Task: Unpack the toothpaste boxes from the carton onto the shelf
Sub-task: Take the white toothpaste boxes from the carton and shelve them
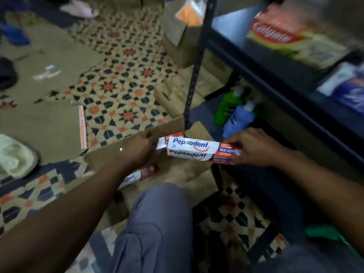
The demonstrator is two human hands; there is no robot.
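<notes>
Two toothpaste boxes (199,152), stacked, are held in the air between the hands: the right hand (256,147) is closed around their red end, and the left hand (137,150) grips a further box (164,141) just behind them. Directly below both hands sits the open carton (177,174); one box (137,175) shows inside it under the left wrist. Judged mid-task: these boxes are out but not shelved. Up and to the right of the right hand stands the dark shelf (256,69), carrying blurred red packs (279,34). Hard to make out: how many boxes remain, since the forearm and a knee cover much of the carton. Shelf contents are smeared by motion.
</notes>
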